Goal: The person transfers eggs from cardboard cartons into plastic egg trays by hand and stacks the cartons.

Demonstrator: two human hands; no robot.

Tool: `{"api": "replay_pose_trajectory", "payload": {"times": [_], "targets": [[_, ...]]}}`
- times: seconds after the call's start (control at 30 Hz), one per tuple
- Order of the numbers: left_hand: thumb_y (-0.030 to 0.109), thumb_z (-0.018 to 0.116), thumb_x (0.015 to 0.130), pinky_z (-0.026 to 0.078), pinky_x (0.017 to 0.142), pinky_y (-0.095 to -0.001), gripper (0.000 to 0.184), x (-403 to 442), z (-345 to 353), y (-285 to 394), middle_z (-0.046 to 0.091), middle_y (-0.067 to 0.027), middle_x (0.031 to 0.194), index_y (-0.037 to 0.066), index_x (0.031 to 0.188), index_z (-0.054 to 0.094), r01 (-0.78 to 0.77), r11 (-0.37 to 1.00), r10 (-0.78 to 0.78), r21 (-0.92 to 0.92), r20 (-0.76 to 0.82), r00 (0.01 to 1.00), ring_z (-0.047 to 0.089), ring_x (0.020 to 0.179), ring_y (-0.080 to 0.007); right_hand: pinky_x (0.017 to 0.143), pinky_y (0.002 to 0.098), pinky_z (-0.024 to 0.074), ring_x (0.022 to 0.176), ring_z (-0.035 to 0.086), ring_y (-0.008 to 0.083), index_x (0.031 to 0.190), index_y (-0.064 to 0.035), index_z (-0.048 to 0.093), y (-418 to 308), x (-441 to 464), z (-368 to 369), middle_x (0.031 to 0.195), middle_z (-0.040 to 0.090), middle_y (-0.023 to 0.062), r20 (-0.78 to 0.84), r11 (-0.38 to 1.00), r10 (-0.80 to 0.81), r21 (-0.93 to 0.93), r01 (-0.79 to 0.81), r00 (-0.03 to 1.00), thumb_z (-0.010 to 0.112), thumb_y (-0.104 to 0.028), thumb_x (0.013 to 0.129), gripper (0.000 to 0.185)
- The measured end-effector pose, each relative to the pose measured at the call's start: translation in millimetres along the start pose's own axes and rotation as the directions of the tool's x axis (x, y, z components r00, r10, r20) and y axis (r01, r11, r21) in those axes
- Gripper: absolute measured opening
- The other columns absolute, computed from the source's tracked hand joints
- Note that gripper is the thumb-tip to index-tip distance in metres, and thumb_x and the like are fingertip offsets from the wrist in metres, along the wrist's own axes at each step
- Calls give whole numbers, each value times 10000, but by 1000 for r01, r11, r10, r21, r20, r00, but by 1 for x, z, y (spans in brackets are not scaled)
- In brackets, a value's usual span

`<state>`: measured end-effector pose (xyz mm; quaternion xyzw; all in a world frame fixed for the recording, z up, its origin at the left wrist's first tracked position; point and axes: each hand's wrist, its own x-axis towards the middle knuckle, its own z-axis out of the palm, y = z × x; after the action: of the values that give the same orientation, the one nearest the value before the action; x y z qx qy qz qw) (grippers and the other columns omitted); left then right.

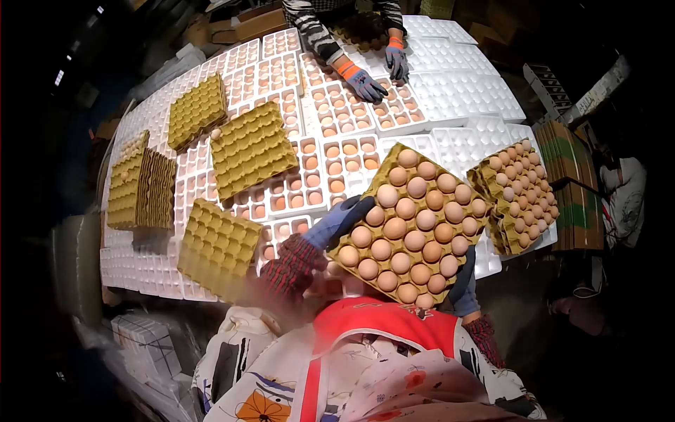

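A yellow-brown egg tray (pixel 336 252) full of pinkish-brown eggs (pixel 415 240) is held tilted in front of my body. My left hand (pixel 343 219), in a blue and dark glove, grips its left edge. On the right edge is my right hand (pixel 462 285), gloved alike; its fingers are partly hidden behind the tray. Below the tray lie white foam trays (pixel 307 167) with eggs in their compartments. To the right stands a stack of egg trays (pixel 520 184) with eggs on top.
Bare pulp trays (pixel 253 151) lie across the foam at left, beside a stack of pulp trays (pixel 156 190). Across the table, another person's gloved hands (pixel 367 86) touch eggs. White foam trays without eggs (pixel 460 91) sit at back right. Folded cartons (pixel 576 179) stand right.
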<state>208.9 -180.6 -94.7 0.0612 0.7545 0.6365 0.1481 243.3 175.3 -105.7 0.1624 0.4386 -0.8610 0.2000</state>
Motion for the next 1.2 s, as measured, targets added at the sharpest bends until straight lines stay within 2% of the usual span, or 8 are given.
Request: {"api": "replay_pose_trajectory", "payload": {"times": [0.4,0.53,0.63,0.83,0.9,1.0,1.1,1.2], "targets": [[408,347,1069,487,1000,-354,536,-157,-20,-45,524,-100,1387,44,1460,383,-70,842,-341,-535,-628,699,536,1229,-212,1049,334,383,1222,516,227,1421,-10,451,63,161,136,1379,539,170,636,478,-4,-676,560,772,445,-417,1025,568],[374,507,1017,475,976,-366,557,-182,-50,-66,537,-148,1351,24,1437,402,378,910,-168,168,-686,708,568,1148,-245,902,286,471,1019,552,135,1411,1,464,41,148,145,1199,616,51,457,755,256,-645,119,852,531,-484,989,646],[277,682,908,463,955,-415,555,-155,-21,11,582,-203,1235,-12,1342,493,263,870,234,418,-817,527,583,1109,-339,848,350,525,1057,621,211,1395,-70,512,3,86,138,1199,640,123,607,138,-275,-742,656,745,726,-339,873,625],[253,743,786,461,841,-420,402,-98,79,52,646,-89,1093,98,1141,634,84,525,271,847,-259,927,602,994,-297,877,399,498,1068,599,303,1184,-97,584,24,32,112,1289,540,108,840,-210,105,-505,837,533,743,-217,747,480],[275,749,769,458,822,-431,378,-92,86,46,654,-83,1057,109,1093,646,186,390,236,902,-293,926,605,970,-290,861,368,513,1035,625,247,1199,-87,575,22,43,105,1227,579,105,862,-183,89,-478,859,499,726,-213,804,441],[246,759,716,437,824,-422,378,-96,84,27,642,-68,992,130,1050,622,103,494,368,863,-315,875,594,925,-259,785,306,548,930,621,142,1165,-27,574,14,45,101,1041,627,59,573,856,4,-426,294,819,692,-208,888,351],[225,785,726,475,839,-409,533,-102,76,48,656,-75,985,95,1213,613,112,699,283,707,-417,864,615,935,-278,817,299,537,931,612,145,1127,-13,596,-7,67,106,1045,621,49,511,920,191,-391,29,838,732,-148,856,332],[63,751,808,527,844,-325,391,-115,47,44,640,-105,1106,14,1174,623,-11,945,247,327,-692,678,632,1002,-218,780,349,536,884,641,225,1169,-94,614,0,74,139,1077,604,86,852,130,24,-521,843,523,727,-245,827,391]]}}
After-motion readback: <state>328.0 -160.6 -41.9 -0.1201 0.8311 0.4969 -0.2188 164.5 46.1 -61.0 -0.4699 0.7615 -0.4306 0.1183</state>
